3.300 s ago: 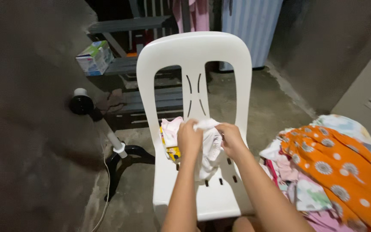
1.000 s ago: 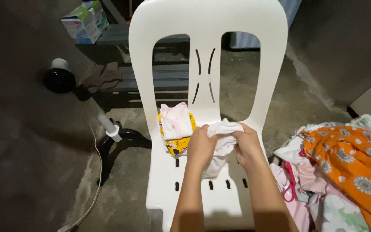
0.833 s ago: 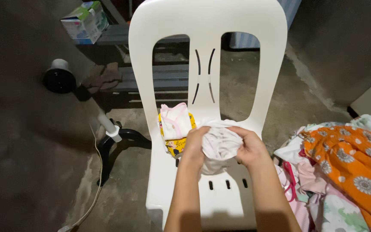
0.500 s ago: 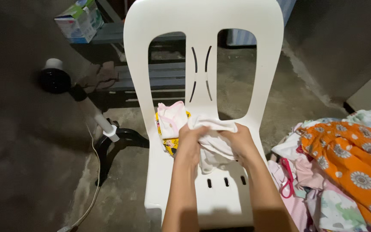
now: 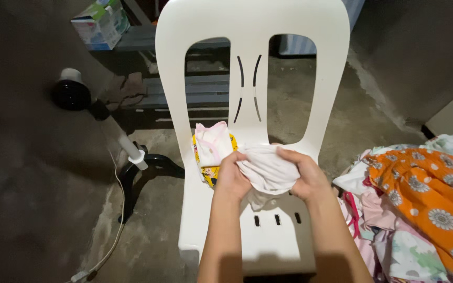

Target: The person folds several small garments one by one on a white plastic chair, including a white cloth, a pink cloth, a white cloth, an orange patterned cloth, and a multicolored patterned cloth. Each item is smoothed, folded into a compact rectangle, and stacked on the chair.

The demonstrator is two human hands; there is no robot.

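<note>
Both hands hold a small white garment (image 5: 267, 170) bunched above the seat of a white plastic chair (image 5: 252, 68). My left hand (image 5: 232, 178) grips its left side and my right hand (image 5: 305, 175) grips its right side. Behind my left hand, at the seat's back left, lies a small stack of folded clothes: a pale pink piece (image 5: 213, 142) on top of a yellow printed one (image 5: 209, 174).
A pile of loose clothes (image 5: 420, 199), topped by an orange flowered cloth, lies at the right. A black standing fan (image 5: 74, 95) with a white pole and cord stands at the left. A small carton (image 5: 100, 23) rests on a grey bench behind the chair.
My hands have kept working the white garment over the seat, bunching and spreading it. The view moved closer to the chair since the earliest frame.
</note>
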